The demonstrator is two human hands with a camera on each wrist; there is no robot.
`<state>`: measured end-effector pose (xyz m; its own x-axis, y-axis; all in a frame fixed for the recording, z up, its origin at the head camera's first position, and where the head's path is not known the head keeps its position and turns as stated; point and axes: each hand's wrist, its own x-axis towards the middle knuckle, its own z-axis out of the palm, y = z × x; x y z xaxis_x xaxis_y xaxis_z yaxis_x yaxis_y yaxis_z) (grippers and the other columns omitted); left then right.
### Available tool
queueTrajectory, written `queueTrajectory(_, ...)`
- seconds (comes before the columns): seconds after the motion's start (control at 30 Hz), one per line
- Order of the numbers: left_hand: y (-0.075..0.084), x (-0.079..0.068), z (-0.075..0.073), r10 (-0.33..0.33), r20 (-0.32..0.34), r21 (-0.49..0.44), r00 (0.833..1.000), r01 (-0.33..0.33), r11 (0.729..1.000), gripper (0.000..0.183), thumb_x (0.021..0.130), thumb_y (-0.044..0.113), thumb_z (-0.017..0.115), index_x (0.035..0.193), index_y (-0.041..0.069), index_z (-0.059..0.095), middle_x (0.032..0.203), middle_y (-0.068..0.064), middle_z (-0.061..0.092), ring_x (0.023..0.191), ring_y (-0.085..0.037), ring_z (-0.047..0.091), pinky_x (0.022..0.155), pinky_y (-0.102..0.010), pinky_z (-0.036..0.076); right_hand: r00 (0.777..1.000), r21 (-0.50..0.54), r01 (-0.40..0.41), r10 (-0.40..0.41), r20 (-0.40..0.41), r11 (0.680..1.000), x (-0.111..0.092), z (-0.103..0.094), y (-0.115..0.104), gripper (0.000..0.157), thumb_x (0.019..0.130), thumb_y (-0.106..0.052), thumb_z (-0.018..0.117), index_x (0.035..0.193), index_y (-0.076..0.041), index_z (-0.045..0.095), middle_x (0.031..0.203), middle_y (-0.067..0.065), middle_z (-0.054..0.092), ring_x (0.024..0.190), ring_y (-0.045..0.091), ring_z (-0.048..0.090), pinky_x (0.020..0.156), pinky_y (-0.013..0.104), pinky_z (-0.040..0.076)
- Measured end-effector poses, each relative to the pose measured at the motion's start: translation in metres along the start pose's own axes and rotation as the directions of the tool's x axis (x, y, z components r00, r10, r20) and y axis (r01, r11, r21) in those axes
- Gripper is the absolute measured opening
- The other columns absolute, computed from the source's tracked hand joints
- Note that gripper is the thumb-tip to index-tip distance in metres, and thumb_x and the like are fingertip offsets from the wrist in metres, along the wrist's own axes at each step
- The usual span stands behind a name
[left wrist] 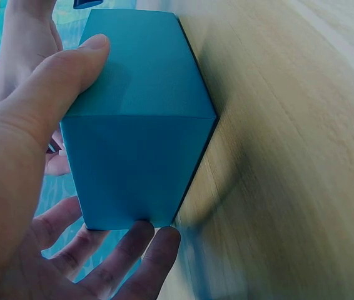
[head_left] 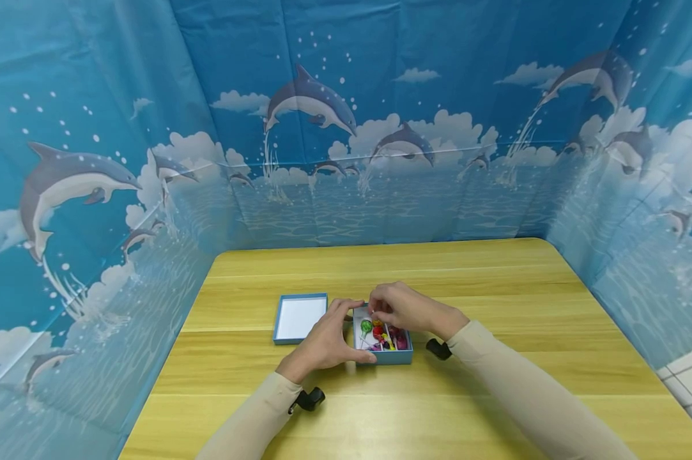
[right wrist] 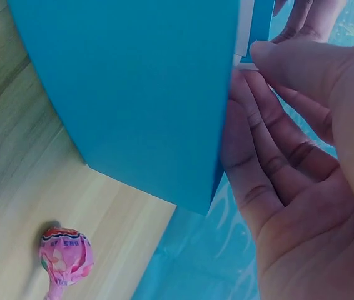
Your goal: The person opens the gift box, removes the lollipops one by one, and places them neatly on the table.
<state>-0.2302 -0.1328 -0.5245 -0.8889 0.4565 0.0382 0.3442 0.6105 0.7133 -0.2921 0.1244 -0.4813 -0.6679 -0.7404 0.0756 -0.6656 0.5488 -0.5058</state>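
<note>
A blue box (head_left: 393,359) with a white divider holds several wrapped lollipops, among them a green one (head_left: 366,326) and a red one (head_left: 377,333). My left hand (head_left: 330,342) grips the box's left end, thumb (left wrist: 80,65) on the near wall and fingertips at the far wall. Over the far side of the box, my right hand (head_left: 395,303) has its thumb and fingers together at a thin white piece (right wrist: 247,65); I cannot tell whether this is a stick or the divider. Its other fingers lie along the outside of the box.
A shallow blue lid (head_left: 301,341), white inside, lies left of the box. One pink lollipop (right wrist: 67,259) lies on the table beside the box in the right wrist view. The wood table (head_left: 438,409) meets a dolphin-print curtain (head_left: 346,211) at its back and left.
</note>
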Motion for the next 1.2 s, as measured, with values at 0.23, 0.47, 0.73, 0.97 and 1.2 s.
queueTrajectory(0.23, 0.001, -0.001, 0.000, -0.005, 0.002, -0.007, 1.000, 0.005, 1.000, 0.113, 0.087, 0.054, 0.105, 0.178, 0.023, 0.045, 0.170, -0.010, 0.052, 0.148, -0.031, 0.064, 0.120, -0.057, 0.059, 1.000, 0.017, 0.013, -0.013, -0.018, 1.000, -0.001, 0.000, 0.001, 0.009, 0.115, -0.009, 0.074, 0.117, -0.008, 0.083, 0.111, 0.002, 0.081, 0.084, -0.001, 0.066, 0.077, 0.023, 0.061)
queueTrajectory(0.47, 0.001, -0.001, 0.000, -0.007, 0.003, -0.004, 1.000, 0.007, 1.000, 0.113, 0.087, 0.055, 0.104, 0.178, 0.025, 0.045, 0.171, -0.009, 0.051, 0.149, -0.030, 0.064, 0.120, -0.056, 0.059, 0.998, 0.035, 0.028, -0.026, -0.053, 0.999, -0.004, -0.002, 0.002, 0.010, 0.116, -0.010, 0.074, 0.116, -0.009, 0.084, 0.109, 0.000, 0.082, 0.082, -0.001, 0.068, 0.075, 0.024, 0.061)
queueTrajectory(0.73, 0.000, -0.001, 0.000, -0.007, 0.003, -0.008, 1.000, 0.007, 1.000, 0.114, 0.086, 0.055, 0.105, 0.178, 0.025, 0.044, 0.169, -0.008, 0.052, 0.149, -0.030, 0.064, 0.119, -0.056, 0.059, 0.998, 0.056, 0.004, 0.000, -0.069, 0.998, -0.009, -0.003, 0.002, 0.010, 0.115, -0.010, 0.075, 0.117, -0.008, 0.084, 0.107, 0.005, 0.084, 0.087, 0.004, 0.075, 0.078, 0.022, 0.064)
queueTrajectory(0.97, 0.001, -0.001, 0.001, -0.015, 0.003, 0.002, 1.000, 0.015, 1.000, 0.114, 0.086, 0.055, 0.105, 0.178, 0.025, 0.045, 0.169, -0.008, 0.052, 0.147, -0.030, 0.064, 0.120, -0.056, 0.059, 0.995, 0.087, -0.020, 0.029, -0.098, 0.996, -0.015, -0.007, 0.000, 0.010, 0.116, -0.011, 0.074, 0.118, -0.007, 0.083, 0.106, 0.008, 0.086, 0.090, 0.018, 0.081, 0.080, 0.023, 0.065)
queueTrajectory(1.2, 0.002, 0.000, 0.001, -0.012, 0.003, 0.014, 1.000, 0.012, 1.000, 0.115, 0.086, 0.053, 0.106, 0.178, 0.019, 0.045, 0.169, -0.012, 0.052, 0.147, -0.032, 0.064, 0.119, -0.056, 0.060, 0.989, 0.101, -0.028, 0.042, -0.143, 0.994, -0.021, -0.011, 0.001, 0.010, 0.116, -0.014, 0.075, 0.118, -0.009, 0.083, 0.104, 0.008, 0.086, 0.087, 0.006, 0.075, 0.080, 0.024, 0.065)
